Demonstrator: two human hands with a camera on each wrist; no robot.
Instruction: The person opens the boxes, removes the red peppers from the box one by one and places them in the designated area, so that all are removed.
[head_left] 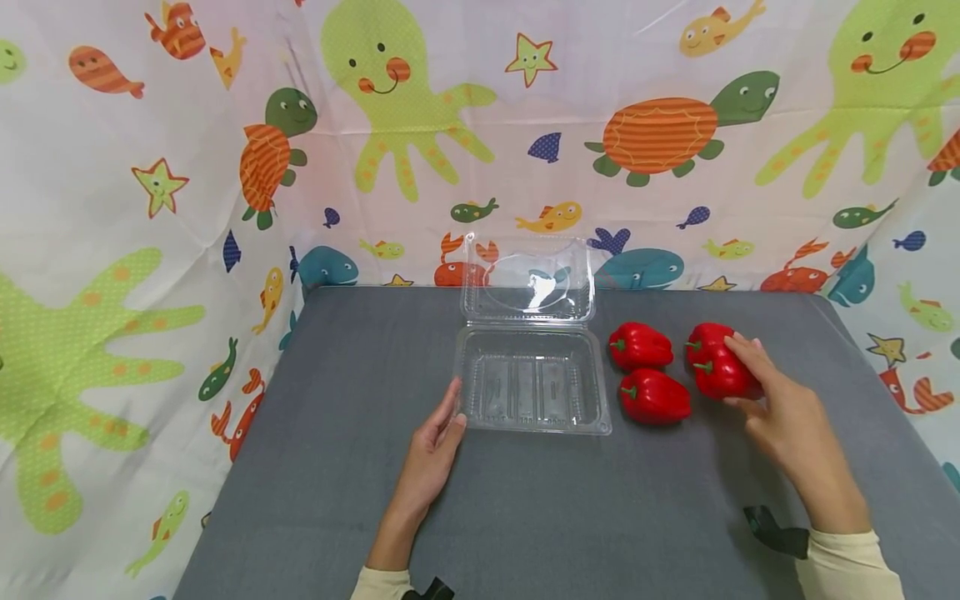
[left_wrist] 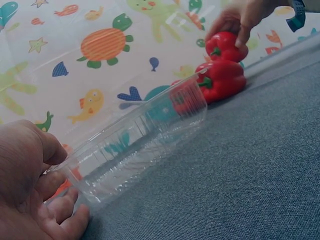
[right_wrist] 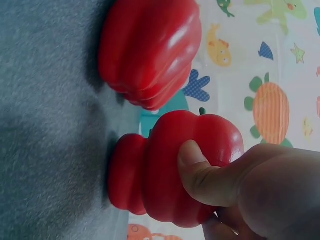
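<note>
My left hand [head_left: 431,446] pinches the near-left rim of a clear plastic clamshell container [head_left: 543,430], thumb on the rim and fingers against the outer wall. The container's lid [head_left: 495,304] stands raised at the back. On the right, my right hand [head_left: 791,421] grips a red bell pepper [right_wrist: 172,170], with the thumb pressed on its side and the other fingers mostly hidden. That pepper appears lifted above another red bell pepper [right_wrist: 125,172]. Two more red bell peppers, a rear one [head_left: 640,346] and a front one [head_left: 655,397], lie beside the container's right side.
A grey cloth covers the table [head_left: 600,517]. Behind and at the sides hangs a white curtain [head_left: 420,225] printed with sea animals, close behind the raised lid. Dark bands [head_left: 776,533] sit near both sleeve cuffs.
</note>
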